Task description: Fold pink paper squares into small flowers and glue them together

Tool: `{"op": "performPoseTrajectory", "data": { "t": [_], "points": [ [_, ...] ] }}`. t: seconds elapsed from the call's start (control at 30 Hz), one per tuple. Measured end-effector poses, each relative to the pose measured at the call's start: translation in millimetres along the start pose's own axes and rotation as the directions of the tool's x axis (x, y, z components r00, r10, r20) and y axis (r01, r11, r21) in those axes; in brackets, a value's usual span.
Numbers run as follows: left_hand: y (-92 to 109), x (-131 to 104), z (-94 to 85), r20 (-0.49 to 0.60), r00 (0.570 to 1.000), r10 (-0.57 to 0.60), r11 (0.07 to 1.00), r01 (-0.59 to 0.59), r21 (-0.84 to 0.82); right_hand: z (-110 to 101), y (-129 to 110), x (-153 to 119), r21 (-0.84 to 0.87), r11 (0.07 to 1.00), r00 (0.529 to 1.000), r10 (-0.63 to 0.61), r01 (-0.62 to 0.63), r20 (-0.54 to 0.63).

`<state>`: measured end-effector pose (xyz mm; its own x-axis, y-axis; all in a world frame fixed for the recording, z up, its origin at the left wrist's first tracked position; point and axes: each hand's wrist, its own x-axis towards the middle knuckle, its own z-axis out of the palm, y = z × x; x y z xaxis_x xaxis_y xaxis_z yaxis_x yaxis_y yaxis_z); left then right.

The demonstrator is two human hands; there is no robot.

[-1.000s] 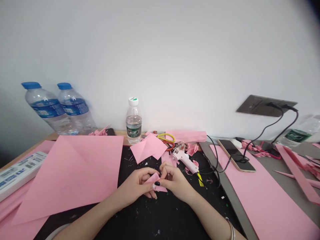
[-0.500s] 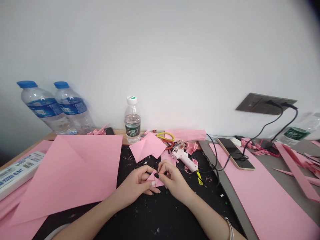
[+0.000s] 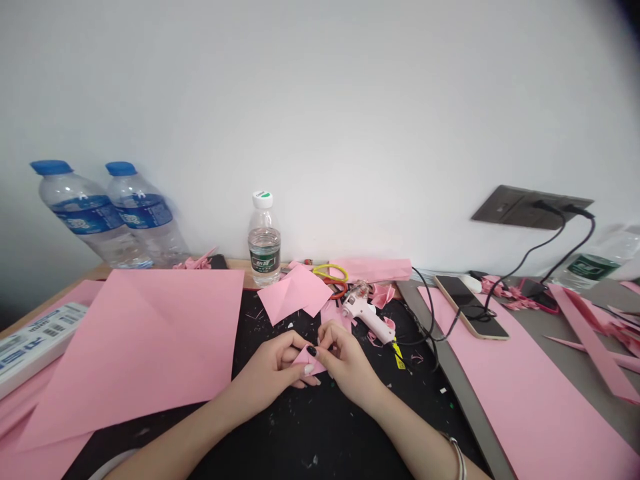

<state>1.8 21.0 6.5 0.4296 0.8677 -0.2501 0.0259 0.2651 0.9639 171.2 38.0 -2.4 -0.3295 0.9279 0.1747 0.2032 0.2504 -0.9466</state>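
A small folded piece of pink paper (image 3: 303, 359) is pinched between my two hands above the black mat (image 3: 320, 427). My left hand (image 3: 280, 363) grips its left side, thumb on top and fingers beneath. The thumb and fingers of my right hand (image 3: 345, 360) press on its upper right part, hiding some of the folds. Just beyond my hands lie creased pink paper squares (image 3: 295, 291). A pale pink glue gun (image 3: 369, 319) rests to the right of them, near scissors with yellow handles (image 3: 331, 272).
Large pink sheets (image 3: 150, 347) and a white box (image 3: 40, 343) lie on the left. Two large water bottles (image 3: 145, 213) and a smaller bottle (image 3: 265, 247) stand by the wall. On the right are a phone (image 3: 470, 307), a long pink sheet (image 3: 530, 393), black cables and paper scraps.
Both hands stay nearly in place. My right thumb has shifted slightly left and up on the folded paper, and the paper's visible part has changed a little.
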Motion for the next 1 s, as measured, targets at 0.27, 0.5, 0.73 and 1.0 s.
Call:
{"op": "performPoseTrajectory", "data": {
  "t": [0.27, 0.5, 0.73, 1.0],
  "points": [
    [2, -1, 1.4, -0.007, 1.000, -0.026, 1.000, 0.026, -0.015, 2, 3, -2, -0.048, 0.998, 0.999, -0.030, 0.030, -0.016],
    [5, -2, -0.2, -0.006, 1.000, -0.016, 0.995, 0.015, -0.102, -2, -2, 1, -0.031, 0.999, 0.997, 0.045, -0.043, 0.057],
    [8, -4, -0.7, -0.008, 1.000, -0.017, 0.996, 0.016, -0.092, -4, -7, -1, -0.101, 0.995, 0.982, 0.020, -0.002, 0.186],
    [5, -2, 0.6, 0.011, 1.000, -0.008, 0.998, 0.009, -0.054, -5, -7, -1, -0.138, 0.988, 0.979, -0.036, 0.065, 0.200]
  ]
}}
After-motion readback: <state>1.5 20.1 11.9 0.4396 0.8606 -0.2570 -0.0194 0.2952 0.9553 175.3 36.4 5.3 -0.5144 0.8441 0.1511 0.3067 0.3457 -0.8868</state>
